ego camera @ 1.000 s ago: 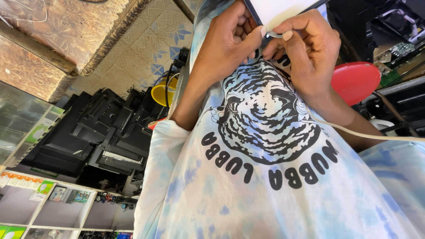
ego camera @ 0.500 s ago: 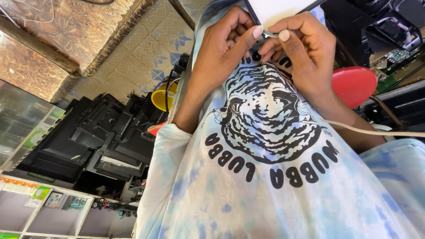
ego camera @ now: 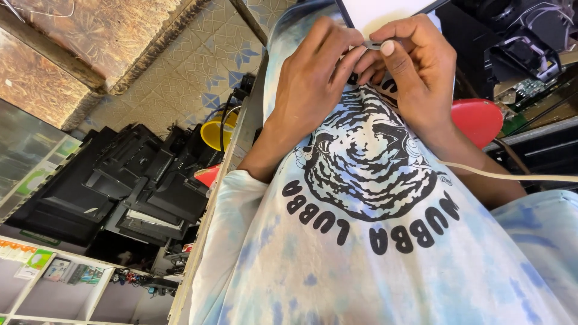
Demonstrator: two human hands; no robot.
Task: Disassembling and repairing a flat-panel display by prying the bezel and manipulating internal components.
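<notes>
Head view: left hand (ego camera: 313, 78) and right hand (ego camera: 415, 66) meet fingertip to fingertip above a tie-dye shirt (ego camera: 373, 253). Both grips are pinched together on a small pale connector (ego camera: 372, 44), held between them. A cream cable (ego camera: 506, 176) trails below the right grip. Stacked black printers (ego camera: 120, 186) sit well left of the grips.

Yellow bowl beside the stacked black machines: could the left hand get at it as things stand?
Probably not right away. The left hand pinches a small pale piece together with the right hand, and the yellow bowl lies beyond the counter edge, partly hidden by a black cable.
</notes>
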